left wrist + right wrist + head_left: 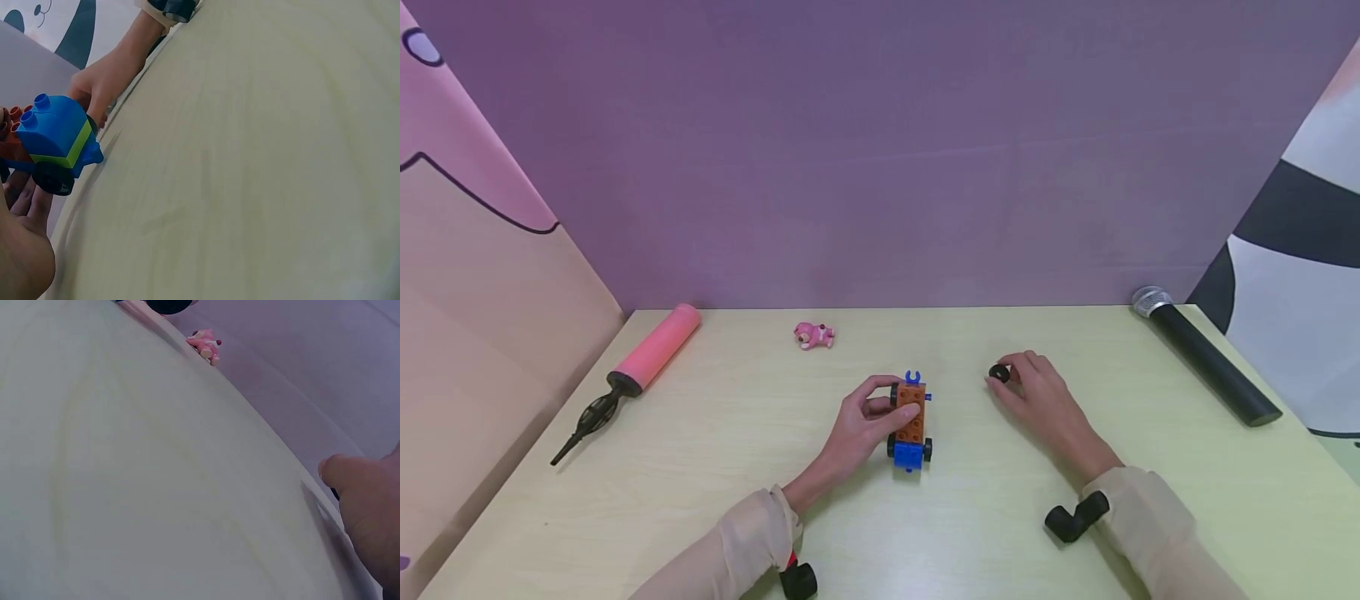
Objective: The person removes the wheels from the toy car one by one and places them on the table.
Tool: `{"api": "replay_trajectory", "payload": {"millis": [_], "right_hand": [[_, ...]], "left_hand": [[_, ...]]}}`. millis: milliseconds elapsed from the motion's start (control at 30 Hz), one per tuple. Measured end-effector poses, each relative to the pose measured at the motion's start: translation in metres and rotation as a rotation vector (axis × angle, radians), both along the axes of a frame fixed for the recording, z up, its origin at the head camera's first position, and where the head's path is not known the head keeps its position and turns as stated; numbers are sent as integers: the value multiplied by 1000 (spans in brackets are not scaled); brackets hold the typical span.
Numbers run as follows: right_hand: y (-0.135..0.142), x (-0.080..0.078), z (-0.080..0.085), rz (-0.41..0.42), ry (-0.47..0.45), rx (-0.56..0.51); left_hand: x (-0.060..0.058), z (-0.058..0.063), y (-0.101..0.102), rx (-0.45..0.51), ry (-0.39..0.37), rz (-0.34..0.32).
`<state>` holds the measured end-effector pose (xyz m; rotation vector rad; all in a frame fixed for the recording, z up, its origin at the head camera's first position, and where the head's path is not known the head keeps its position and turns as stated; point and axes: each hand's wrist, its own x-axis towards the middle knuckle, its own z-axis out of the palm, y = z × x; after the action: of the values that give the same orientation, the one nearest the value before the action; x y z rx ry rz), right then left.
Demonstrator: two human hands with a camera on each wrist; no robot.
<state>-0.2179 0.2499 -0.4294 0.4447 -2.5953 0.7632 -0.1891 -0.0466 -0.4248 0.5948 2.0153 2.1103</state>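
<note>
My left hand (859, 427) grips a toy block car (912, 427), its thumb lying over the orange studded body. Blue bricks form one end of the car, with a lime-green band (72, 152) showing in the left wrist view. Black wheels sit at three corners; at the far right corner a bare blue axle stub (928, 397) sticks out. Off to the right, my right hand (1047, 404) pinches a small black wheel (998, 372) between thumb and fingers, apart from the car. That wheel is mostly hidden behind the hand in the right wrist view.
Behind the car lies a small pink bear figure (814, 335). A pink hand pump (658, 350) with a black nozzle rests at the left, and a black microphone (1210, 358) at the right. A purple wall (880, 167) rises along the table's back edge.
</note>
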Motion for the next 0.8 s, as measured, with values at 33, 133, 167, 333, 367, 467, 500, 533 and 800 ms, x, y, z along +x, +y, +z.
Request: {"api": "replay_trajectory", "payload": {"millis": [33,133,167,333,367,467,500,533,800], "right_hand": [[0,0,0,-12,-10,-3],[-1,-2,0,-41,-32,-10],[-1,-2,0,-50,-39,-13],[-3,-6,0,-66,-44,-1],[-3,-6,0,-67,-43,3],[-3,-8,1,-71,-45,11],[-3,-8,1,-73,-45,11],[-3,-9,1,-75,-46,11],[-4,-11,1,-78,-45,26]], "left_hand": [[0,0,0,0,-1,1],[0,-1,-1,-7,1,8],[0,-1,0,-6,2,11],[0,-1,0,7,8,16],[-1,-1,1,9,8,16],[-1,-1,1,11,4,14],[-1,-1,1,11,2,15],[-1,0,2,9,-2,16],[-1,1,2,-6,-13,23]]}}
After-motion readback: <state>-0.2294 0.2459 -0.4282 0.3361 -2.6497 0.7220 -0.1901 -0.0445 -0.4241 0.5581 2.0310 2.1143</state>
